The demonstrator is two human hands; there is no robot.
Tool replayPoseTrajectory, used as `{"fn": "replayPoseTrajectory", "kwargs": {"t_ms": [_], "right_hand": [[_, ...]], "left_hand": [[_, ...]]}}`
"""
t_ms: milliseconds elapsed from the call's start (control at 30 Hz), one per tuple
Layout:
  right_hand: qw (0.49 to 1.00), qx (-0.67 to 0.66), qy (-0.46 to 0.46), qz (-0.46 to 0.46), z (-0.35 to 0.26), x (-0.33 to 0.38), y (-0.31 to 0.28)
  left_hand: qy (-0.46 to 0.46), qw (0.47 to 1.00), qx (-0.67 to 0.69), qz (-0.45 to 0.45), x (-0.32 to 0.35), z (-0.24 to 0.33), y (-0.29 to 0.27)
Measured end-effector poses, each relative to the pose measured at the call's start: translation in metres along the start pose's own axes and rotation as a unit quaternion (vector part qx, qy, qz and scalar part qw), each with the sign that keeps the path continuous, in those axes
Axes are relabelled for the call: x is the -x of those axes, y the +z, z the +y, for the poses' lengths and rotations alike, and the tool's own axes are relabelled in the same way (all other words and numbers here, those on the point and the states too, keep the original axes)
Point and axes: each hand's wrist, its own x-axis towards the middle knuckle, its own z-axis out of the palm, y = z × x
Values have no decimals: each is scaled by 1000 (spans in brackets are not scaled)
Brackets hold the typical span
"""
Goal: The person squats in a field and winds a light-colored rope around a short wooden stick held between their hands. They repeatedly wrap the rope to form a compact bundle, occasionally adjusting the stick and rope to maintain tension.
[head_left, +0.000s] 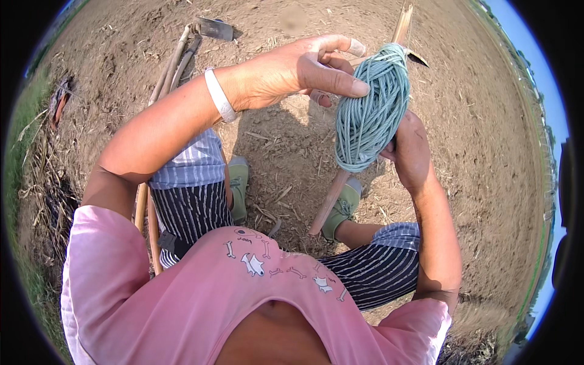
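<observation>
A thick bundle of blue-green cord [374, 112] is wound around a wooden stick [330, 201], whose ends stick out above and below the winding. My right hand [412, 149] wraps the bundle from its right side, with most of its fingers hidden behind the cord. On the other side, my left hand [322, 70] has its thumb tip against the edge of the winding. Its fingers are curved and apart, some with pale wrappings at the tips. I cannot make out a strand between them.
A hoe with a metal blade [216, 28] and long wooden handles [170, 67] lie to my left. Beyond the bundle, a dark curved blade [418, 58] lies on the dry soil [486, 152]. My green shoes [238, 185] are below my hands. Dry stalks [45, 201] line the left side.
</observation>
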Motion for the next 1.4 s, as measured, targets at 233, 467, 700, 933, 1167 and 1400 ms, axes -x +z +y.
{"fn": "replayPoseTrajectory", "kwargs": {"t_ms": [233, 467, 700, 933, 1167, 1400], "right_hand": [[998, 35, -8, -56, 11, -6, -8], [989, 114, -85, -42, 36, -16, -12], [952, 280, -115, 48, 33, -25, -44], [959, 251, -101, 86, 37, -16, -64], [946, 244, -213, -34, -1, 18, 12], [887, 392, -191, -153, 34, 1, 46]], "left_hand": [[-82, 980, 135, -118, -6, -4, 0], [-64, 995, 30, -66, -3, -15, 9], [78, 984, 158, -8, 6, -2, -14], [140, 975, 42, 167, -1, -10, -55], [165, 951, 134, 226, -14, -3, -64], [160, 923, 315, 151, -9, 1, -72]]}}
